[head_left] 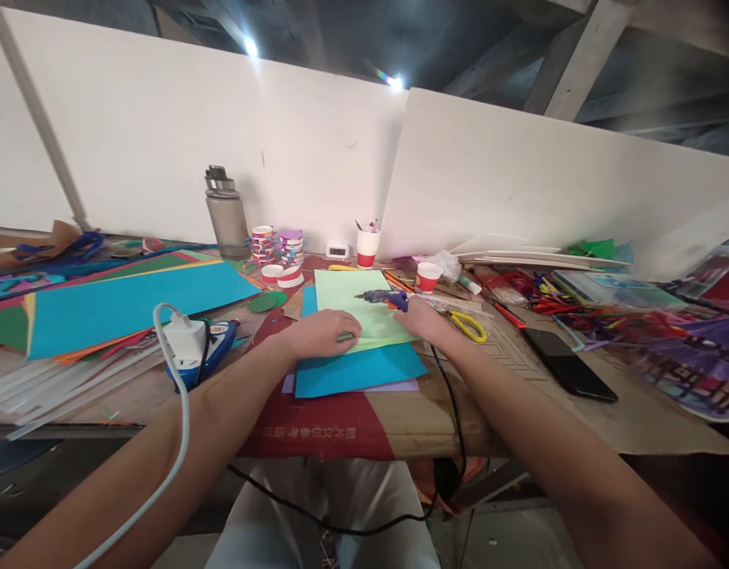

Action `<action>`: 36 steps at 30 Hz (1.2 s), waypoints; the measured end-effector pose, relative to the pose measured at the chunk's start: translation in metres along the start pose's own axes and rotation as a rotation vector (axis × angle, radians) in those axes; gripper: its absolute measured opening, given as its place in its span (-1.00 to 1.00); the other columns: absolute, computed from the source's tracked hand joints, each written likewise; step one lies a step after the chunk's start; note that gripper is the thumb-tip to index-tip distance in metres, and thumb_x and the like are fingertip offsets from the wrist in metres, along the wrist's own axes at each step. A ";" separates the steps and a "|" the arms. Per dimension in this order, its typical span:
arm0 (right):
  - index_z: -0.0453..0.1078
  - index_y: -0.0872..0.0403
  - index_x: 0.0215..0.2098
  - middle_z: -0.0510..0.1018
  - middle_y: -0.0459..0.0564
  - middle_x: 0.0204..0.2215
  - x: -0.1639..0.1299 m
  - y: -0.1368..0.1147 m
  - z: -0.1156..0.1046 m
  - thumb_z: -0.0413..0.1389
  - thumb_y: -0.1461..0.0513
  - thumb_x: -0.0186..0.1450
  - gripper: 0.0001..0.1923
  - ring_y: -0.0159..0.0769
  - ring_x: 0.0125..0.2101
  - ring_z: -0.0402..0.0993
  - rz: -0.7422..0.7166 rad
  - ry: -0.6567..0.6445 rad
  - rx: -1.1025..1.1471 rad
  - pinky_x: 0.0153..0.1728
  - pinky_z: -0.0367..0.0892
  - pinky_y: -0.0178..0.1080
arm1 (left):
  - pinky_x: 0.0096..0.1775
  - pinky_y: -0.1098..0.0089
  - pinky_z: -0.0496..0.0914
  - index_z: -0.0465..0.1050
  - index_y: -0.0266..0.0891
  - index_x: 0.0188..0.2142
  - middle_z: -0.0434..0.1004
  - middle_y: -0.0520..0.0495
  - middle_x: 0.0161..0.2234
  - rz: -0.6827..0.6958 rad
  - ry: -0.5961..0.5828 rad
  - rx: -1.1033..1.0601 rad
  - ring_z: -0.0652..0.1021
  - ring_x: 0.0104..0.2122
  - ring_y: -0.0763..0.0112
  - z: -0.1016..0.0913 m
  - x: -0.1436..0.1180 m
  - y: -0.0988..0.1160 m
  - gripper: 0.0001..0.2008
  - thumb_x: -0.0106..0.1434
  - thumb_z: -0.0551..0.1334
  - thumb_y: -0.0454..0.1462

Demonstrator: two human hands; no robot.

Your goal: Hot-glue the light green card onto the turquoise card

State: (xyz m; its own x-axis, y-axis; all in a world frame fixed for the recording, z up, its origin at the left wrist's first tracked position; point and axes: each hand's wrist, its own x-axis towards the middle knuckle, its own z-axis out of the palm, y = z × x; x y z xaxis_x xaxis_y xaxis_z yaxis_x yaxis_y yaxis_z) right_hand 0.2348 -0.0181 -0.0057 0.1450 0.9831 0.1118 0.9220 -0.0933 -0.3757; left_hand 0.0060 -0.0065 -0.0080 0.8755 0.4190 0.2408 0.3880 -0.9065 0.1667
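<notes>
My left hand (324, 332) lies palm down on the near edge of a light green sheet of paper (357, 304), fingers curled over it. The green sheet rests on a blue sheet (358, 370) and a pale purple one beneath. My right hand (422, 318) grips the handle of a blue glue gun (383, 298), whose nozzle points left over the green sheet. The gun's black cord (453, 403) runs off the table's front edge.
Yellow-handled scissors (470, 325) lie just right of my right hand, a black phone (569, 363) further right. A white power strip (186, 341) and large blue card (133, 304) sit left. Paper cups (428, 276), tape rolls (280, 245), a bottle (226, 215) stand behind.
</notes>
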 end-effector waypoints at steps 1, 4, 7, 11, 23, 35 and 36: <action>0.35 0.23 -0.13 0.54 0.25 -0.21 -0.001 0.002 -0.002 0.06 0.21 0.16 -0.66 -0.11 -0.22 0.48 0.008 0.069 0.053 -0.24 0.30 -0.23 | -0.11 0.40 0.33 0.50 -0.25 -0.33 0.55 -0.11 -0.20 -0.002 0.015 0.004 0.52 -0.18 0.33 0.000 0.000 0.001 -0.82 0.23 0.11 -0.30; 0.25 0.21 -0.06 0.51 0.17 -0.19 -0.006 0.011 -0.007 0.07 0.22 0.11 -0.57 -0.18 -0.23 0.44 -0.023 0.296 0.313 -0.23 0.30 -0.24 | -0.18 0.44 0.33 0.48 -0.25 -0.38 0.51 -0.10 -0.30 -0.032 0.059 -0.023 0.50 -0.25 0.37 0.002 0.002 0.001 -0.82 0.22 0.10 -0.31; 0.25 0.13 -0.14 0.50 0.02 -0.29 -0.010 0.017 -0.012 0.09 0.18 0.05 -0.60 -0.26 -0.35 0.41 -0.041 0.301 0.598 -0.35 0.32 -0.27 | -0.23 0.44 0.31 0.46 -0.25 -0.40 0.49 -0.07 -0.36 -0.119 0.080 -0.062 0.48 -0.32 0.39 0.002 0.004 0.001 -0.82 0.22 0.09 -0.30; 0.25 0.04 -0.37 0.41 -0.16 -0.52 -0.015 0.017 -0.015 0.07 0.20 0.02 -0.81 -0.37 -0.52 0.33 -0.067 0.133 0.762 -0.51 0.27 -0.32 | -0.25 0.43 0.29 0.45 -0.25 -0.39 0.47 -0.06 -0.35 -0.205 0.074 -0.066 0.47 -0.32 0.38 0.001 0.003 -0.001 -0.82 0.21 0.08 -0.29; 0.18 0.02 -0.25 0.50 -0.13 -0.37 -0.024 0.005 -0.012 0.11 0.27 0.06 -0.71 -0.40 -0.46 0.46 -0.176 -0.116 1.144 -0.37 0.46 -0.19 | -0.31 0.45 0.28 0.47 -0.24 -0.36 0.48 -0.06 -0.33 -0.263 0.039 -0.132 0.47 -0.34 0.40 -0.001 0.003 -0.002 -0.77 0.22 0.11 -0.16; 0.24 0.04 -0.33 0.46 -0.14 -0.40 -0.024 0.009 -0.022 0.22 0.13 0.08 -0.71 -0.50 -0.57 0.24 -0.401 -0.066 1.067 -0.57 0.21 -0.35 | -0.43 0.49 0.28 0.51 -0.25 -0.38 0.57 -0.01 -0.43 -0.491 0.097 -0.203 0.49 -0.44 0.42 -0.005 0.001 -0.004 -0.74 0.14 0.15 -0.12; 0.22 0.04 -0.35 0.45 -0.16 -0.43 -0.025 0.008 -0.022 0.22 0.13 0.07 -0.71 -0.50 -0.58 0.23 -0.389 -0.068 1.067 -0.57 0.22 -0.34 | -0.43 0.49 0.28 0.51 -0.24 -0.38 0.57 -0.01 -0.43 -0.490 0.079 -0.189 0.49 -0.45 0.43 -0.005 0.001 -0.004 -0.75 0.13 0.16 -0.13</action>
State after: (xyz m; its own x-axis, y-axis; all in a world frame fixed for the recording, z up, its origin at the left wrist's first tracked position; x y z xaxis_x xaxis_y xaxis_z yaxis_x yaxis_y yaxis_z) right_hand 0.2468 -0.0465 0.0090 -0.1342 0.9256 0.3538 0.1191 0.3695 -0.9216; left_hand 0.0035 -0.0019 -0.0033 0.5775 0.8004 0.1610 0.6810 -0.5810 0.4457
